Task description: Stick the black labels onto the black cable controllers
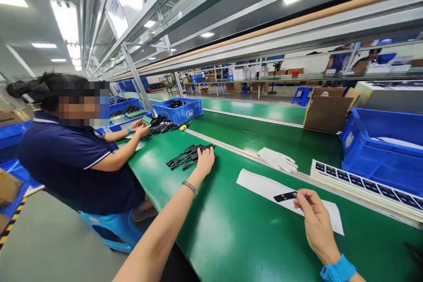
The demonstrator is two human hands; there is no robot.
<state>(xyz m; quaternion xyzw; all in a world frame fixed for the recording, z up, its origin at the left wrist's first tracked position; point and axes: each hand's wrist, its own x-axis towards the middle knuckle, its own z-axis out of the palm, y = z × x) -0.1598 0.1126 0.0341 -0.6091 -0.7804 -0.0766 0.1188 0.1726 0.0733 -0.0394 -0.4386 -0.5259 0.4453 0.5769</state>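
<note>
Several flat black devices with short cable tails (185,155) lie in a loose row on the green bench. My left hand (206,161) reaches over the right end of this row, fingers bent down around one of the devices; the fingertips are partly hidden. Between thumb and fingers of my right hand (313,220) is one end of a black label strip (284,197) with small light windows. The strip is above a white backing sheet (253,180) lying on the bench.
A white glove (278,160) lies by the bench's back rail. Printed label sheets (363,183) and a blue bin (383,141) stand at right, with a cardboard box (325,110) behind. At left a seated co-worker (72,154) handles green parts, near a blue crate (185,112) and a black pile.
</note>
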